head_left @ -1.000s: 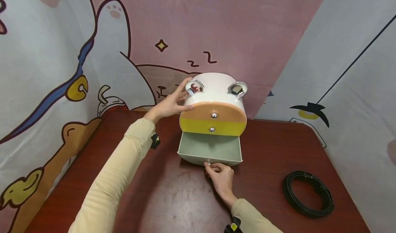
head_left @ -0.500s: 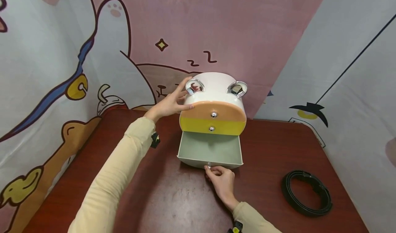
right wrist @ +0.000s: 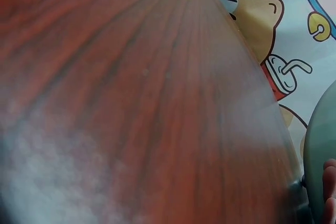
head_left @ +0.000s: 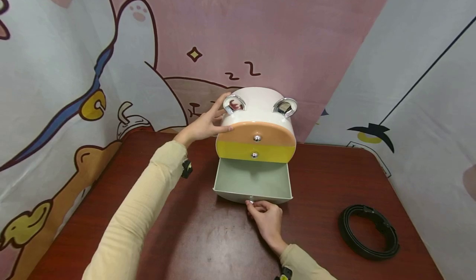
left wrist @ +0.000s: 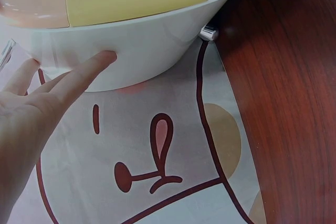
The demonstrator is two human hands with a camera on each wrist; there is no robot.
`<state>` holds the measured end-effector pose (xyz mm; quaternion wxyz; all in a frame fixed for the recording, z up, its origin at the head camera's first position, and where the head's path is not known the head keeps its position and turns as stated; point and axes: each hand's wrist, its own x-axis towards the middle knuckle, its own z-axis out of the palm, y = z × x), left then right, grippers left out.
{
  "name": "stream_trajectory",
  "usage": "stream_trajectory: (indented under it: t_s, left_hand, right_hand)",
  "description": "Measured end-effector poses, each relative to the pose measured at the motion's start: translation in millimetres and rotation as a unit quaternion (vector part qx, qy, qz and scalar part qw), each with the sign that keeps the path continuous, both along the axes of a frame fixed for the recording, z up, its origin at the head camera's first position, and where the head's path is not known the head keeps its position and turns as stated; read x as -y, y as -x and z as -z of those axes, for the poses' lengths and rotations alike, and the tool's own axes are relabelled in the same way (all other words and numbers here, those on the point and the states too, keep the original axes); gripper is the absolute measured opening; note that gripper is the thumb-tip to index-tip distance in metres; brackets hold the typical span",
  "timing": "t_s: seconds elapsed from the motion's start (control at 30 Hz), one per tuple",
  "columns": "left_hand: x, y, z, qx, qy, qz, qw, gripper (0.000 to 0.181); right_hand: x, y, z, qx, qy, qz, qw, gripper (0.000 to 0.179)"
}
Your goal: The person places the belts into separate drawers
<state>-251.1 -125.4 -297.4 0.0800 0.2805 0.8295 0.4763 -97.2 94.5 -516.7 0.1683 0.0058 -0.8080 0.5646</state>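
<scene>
A small drawer cabinet (head_left: 260, 115) with a white rounded body and two silver ring ears stands at the back of the table. Its orange drawer (head_left: 275, 133) and yellow drawer (head_left: 273, 153) are closed; the pale green bottom drawer (head_left: 232, 195) is pulled out, showing a bare inside. My left hand (head_left: 204, 126) rests on the cabinet's left side with fingers spread; the left wrist view shows a fingertip (left wrist: 107, 57) at the white wall (left wrist: 152, 48). At the green drawer's front, my right hand (head_left: 268, 222) pinches the silver knob (head_left: 251, 200). Only fingertips (right wrist: 329, 182) show in the right wrist view.
A coiled black belt (head_left: 347, 230) lies on the brown wooden table (head_left: 208, 238) at the right. Cloth with printed cartoon animals (head_left: 290, 36) hangs behind the table and along both sides, close behind the cabinet.
The green drawer has come slightly farther out toward me, my right hand moving with its knob. During the last half second hardly anything moves. The left hand stays on the cabinet.
</scene>
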Motion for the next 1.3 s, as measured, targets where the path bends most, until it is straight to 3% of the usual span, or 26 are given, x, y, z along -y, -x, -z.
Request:
stream_trajectory:
  t_s: [0.3,0.67,0.77,0.87,1.0,1.13,1.3]
  left_hand:
    - [0.7,1.0,1.6,0.006,-0.003,-0.001,1.0000,0.097]
    - [0.7,0.5,1.8,0.002,0.007,-0.008,0.9999,0.098]
    - [0.7,0.8,2.2,0.002,0.007,-0.008,0.9999,0.098]
    - [0.8,1.1,2.5,0.001,0.007,-0.008,0.9999,0.098]
    - [0.8,1.3,2.2,-0.002,0.009,-0.009,0.9999,0.097]
    - [0.9,0.9,1.9,-0.005,0.011,-0.007,0.9999,0.097]
    - [1.5,0.1,1.4,-0.004,0.013,-0.007,0.9999,0.097]
  right_hand:
    - [-6.2,0.8,-0.9,-0.010,-0.004,-0.003,0.9999,0.019]
    - [-31.4,0.5,-7.0,-0.048,-0.046,-0.007,0.9978,0.024]
    - [-43.4,2.9,-8.1,-0.046,-0.051,-0.033,0.9971,0.024]
    - [-58.9,8.4,-10.1,-0.015,-0.045,-0.099,0.9939,0.025]
    - [-81.6,17.6,-16.6,0.034,-0.060,-0.216,0.9741,0.022]
    - [-102.1,26.8,-24.1,0.049,-0.096,-0.314,0.9433,0.020]
    - [-123.9,36.0,-36.0,0.078,-0.117,-0.406,0.9029,0.018]
